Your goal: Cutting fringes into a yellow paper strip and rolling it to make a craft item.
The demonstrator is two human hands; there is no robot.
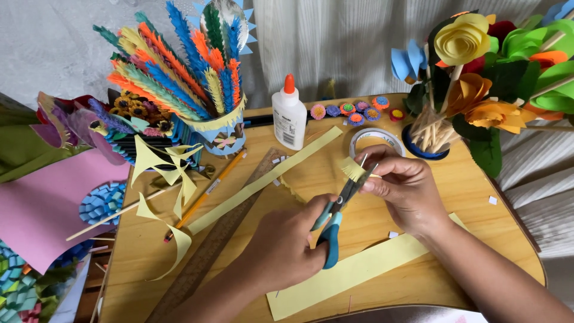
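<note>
Around the hands, a wooden table (418, 281) is crowded: a glue bottle (289, 116), a tape roll (376, 139), a ruler (221, 239), a pencil (206, 194) and long yellow paper strips (353, 272) lie near, with paper flowers (478, 78) behind. Scissors (335, 218) are gripped by the left hand (287, 242), blades apparently parted around a fringed yellow strip (353, 169), which is pinched at table centre by the right hand's (406, 185) curled fingers.

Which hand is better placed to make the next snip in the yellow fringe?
Left. The left hand already has the teal-handled scissors in its grip, blades at the fringed yellow strip. The right hand is pinching that strip, so it looks better kept steadying the paper.
</note>
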